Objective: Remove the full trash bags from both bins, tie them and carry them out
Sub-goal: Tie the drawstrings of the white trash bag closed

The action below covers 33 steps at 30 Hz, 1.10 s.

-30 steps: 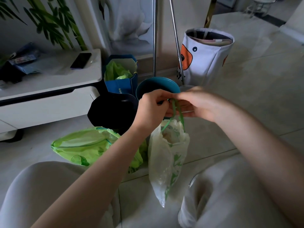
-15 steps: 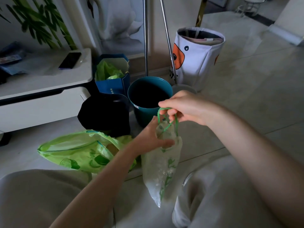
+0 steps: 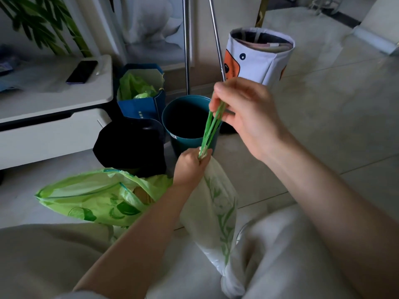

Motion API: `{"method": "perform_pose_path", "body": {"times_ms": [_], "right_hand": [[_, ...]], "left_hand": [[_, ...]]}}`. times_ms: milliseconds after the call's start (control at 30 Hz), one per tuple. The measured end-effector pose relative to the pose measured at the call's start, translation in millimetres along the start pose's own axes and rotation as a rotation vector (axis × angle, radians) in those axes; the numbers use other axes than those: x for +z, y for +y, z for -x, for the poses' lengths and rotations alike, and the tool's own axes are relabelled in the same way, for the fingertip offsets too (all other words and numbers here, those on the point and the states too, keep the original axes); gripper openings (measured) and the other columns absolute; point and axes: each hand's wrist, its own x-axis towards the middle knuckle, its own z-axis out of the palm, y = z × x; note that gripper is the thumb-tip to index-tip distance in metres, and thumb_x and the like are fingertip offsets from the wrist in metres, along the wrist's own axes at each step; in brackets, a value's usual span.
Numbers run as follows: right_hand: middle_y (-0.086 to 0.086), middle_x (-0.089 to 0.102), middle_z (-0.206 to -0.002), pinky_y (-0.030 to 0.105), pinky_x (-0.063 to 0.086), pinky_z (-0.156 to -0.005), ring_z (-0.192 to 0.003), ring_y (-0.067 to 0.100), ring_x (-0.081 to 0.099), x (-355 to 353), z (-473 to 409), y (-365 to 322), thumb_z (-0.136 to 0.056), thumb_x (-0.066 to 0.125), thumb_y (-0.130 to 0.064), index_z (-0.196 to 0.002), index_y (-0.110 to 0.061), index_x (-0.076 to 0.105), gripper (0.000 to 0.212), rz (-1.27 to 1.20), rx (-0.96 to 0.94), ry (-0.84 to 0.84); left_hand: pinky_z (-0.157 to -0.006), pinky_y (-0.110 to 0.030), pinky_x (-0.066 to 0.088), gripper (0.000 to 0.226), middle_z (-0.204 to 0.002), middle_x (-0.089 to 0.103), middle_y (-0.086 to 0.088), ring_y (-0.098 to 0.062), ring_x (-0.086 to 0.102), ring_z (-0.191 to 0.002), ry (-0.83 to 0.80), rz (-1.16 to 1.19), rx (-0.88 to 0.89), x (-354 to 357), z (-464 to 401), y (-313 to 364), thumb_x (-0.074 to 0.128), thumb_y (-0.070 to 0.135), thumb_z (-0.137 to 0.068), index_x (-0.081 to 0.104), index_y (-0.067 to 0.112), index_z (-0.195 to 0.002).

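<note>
A small white trash bag [image 3: 218, 214] with a green leaf print hangs between my knees. My left hand [image 3: 190, 167] grips its gathered neck. My right hand [image 3: 244, 113] pinches the green drawstrings [image 3: 210, 128] and holds them taut, up and to the right of the neck. A larger green trash bag [image 3: 86, 197] lies open-mouthed on the floor to the left. Behind the hands stand a teal bin [image 3: 183, 124] with a dark inside and a black bin [image 3: 131, 145] beside it.
A blue paper bag [image 3: 141, 104] with green plastic inside stands behind the bins. A white fabric basket [image 3: 261, 59] with an orange print stands at the back right, two metal poles [image 3: 186, 44] beside it. A low white cabinet [image 3: 54, 111] with a phone [image 3: 82, 71] is at left.
My right hand has risen and pulled the green drawstrings out long. My left hand has slid to the bag's neck and closed around it, cinching the mouth.
</note>
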Motion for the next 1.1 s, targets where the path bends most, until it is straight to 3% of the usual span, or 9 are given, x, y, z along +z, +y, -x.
{"method": "perform_pose_path", "body": {"times_ms": [100, 200, 267, 367, 500, 667, 800, 933, 1100], "right_hand": [[0.001, 0.071, -0.078, 0.030, 0.051, -0.076, -0.075, 0.015, 0.061, 2.5, -1.9, 4.6, -0.082, 0.061, -0.013, -0.086, -0.010, 0.066, 0.007, 0.056, 0.050, -0.045], [0.006, 0.070, -0.085, 0.026, 0.049, -0.070, -0.069, 0.011, 0.058, 3.4, -6.6, 8.5, -0.088, 0.056, -0.005, -0.096, -0.007, 0.065, 0.012, 0.138, 0.076, -0.053], [0.005, 0.070, -0.081, 0.025, 0.046, -0.065, -0.063, 0.010, 0.055, 4.2, -7.0, 10.6, -0.089, 0.056, -0.006, -0.093, -0.007, 0.066, 0.011, 0.189, 0.063, -0.051], [0.000, 0.069, -0.069, 0.028, 0.041, -0.058, -0.055, 0.010, 0.048, 2.8, -5.0, 15.3, -0.087, 0.059, -0.009, -0.084, -0.007, 0.067, 0.009, 0.234, 0.048, -0.049], [-0.001, 0.070, -0.068, 0.031, 0.041, -0.058, -0.052, 0.007, 0.050, 0.5, -4.8, 22.8, -0.083, 0.062, -0.015, -0.078, -0.014, 0.069, 0.009, 0.326, 0.034, -0.054], [0.000, 0.073, -0.079, 0.027, 0.046, -0.059, -0.057, 0.007, 0.054, -3.7, -10.1, 24.2, -0.087, 0.060, -0.009, -0.085, -0.015, 0.068, 0.010, 0.356, 0.022, 0.021], [0.006, 0.070, -0.098, 0.025, 0.055, -0.068, -0.071, 0.010, 0.066, 4.6, -8.9, 25.5, -0.087, 0.055, 0.001, -0.116, -0.011, 0.059, 0.031, 0.465, 0.016, -0.069], [0.011, 0.068, -0.087, 0.034, 0.059, -0.072, -0.073, 0.020, 0.069, 16.0, -7.1, 28.4, -0.087, 0.049, 0.005, -0.122, -0.013, 0.051, 0.040, 0.539, -0.035, -0.122], [0.010, 0.071, -0.086, 0.028, 0.056, -0.063, -0.065, 0.016, 0.066, 24.5, -7.2, 30.1, -0.089, 0.050, 0.004, -0.116, -0.012, 0.049, 0.032, 0.512, -0.041, -0.153]], "left_hand": [[-0.064, -0.035, 0.046, 0.034, -0.076, 0.064, -0.014, -0.027, 0.060, -0.070, -0.134, 0.016, -0.065, 3.6, -5.5, -1.0, 0.055, 0.034, -0.092, 0.055, 0.008, -0.071], [-0.081, -0.025, 0.048, 0.024, -0.100, 0.068, 0.001, -0.013, 0.061, -0.092, -0.146, 0.160, -0.045, 4.1, -6.0, 6.7, 0.061, 0.027, -0.085, 0.064, 0.018, -0.107], [-0.074, -0.025, 0.047, 0.017, -0.087, 0.068, 0.000, -0.009, 0.061, -0.081, -0.150, 0.266, -0.072, 7.9, -1.0, 12.8, 0.065, 0.031, -0.084, 0.064, 0.015, -0.091], [-0.057, -0.025, 0.038, 0.037, -0.059, 0.056, 0.003, -0.004, 0.051, -0.053, -0.180, 0.224, -0.100, 12.6, 9.3, 2.5, 0.061, 0.040, -0.089, 0.064, 0.008, -0.070], [-0.052, -0.027, 0.036, 0.045, -0.056, 0.053, 0.006, -0.004, 0.049, -0.045, -0.208, 0.136, -0.163, 0.1, 5.9, -12.4, 0.051, 0.048, -0.092, 0.067, 0.009, -0.075], [-0.075, -0.028, 0.038, 0.031, -0.099, 0.060, -0.001, -0.014, 0.055, -0.087, -0.510, -0.070, -0.033, -22.1, 7.4, -13.0, 0.054, 0.044, -0.091, 0.052, 0.016, -0.107], [-0.092, -0.023, 0.036, 0.055, -0.124, 0.047, 0.013, -0.005, 0.044, -0.110, -0.561, -0.024, 0.016, -51.3, 11.8, -8.5, 0.059, 0.043, -0.089, 0.040, 0.027, -0.137], [-0.104, -0.033, 0.042, 0.053, -0.131, 0.053, 0.010, -0.008, 0.048, -0.123, -0.527, 0.111, -0.084, -67.2, 1.4, -6.0, 0.066, 0.040, -0.085, 0.045, 0.032, -0.133], [-0.092, -0.025, 0.049, 0.037, -0.105, 0.063, 0.013, -0.005, 0.060, -0.100, -0.384, 0.046, -0.055, -72.4, 0.6, -8.7, 0.075, 0.033, -0.078, 0.060, 0.025, -0.111]]}}
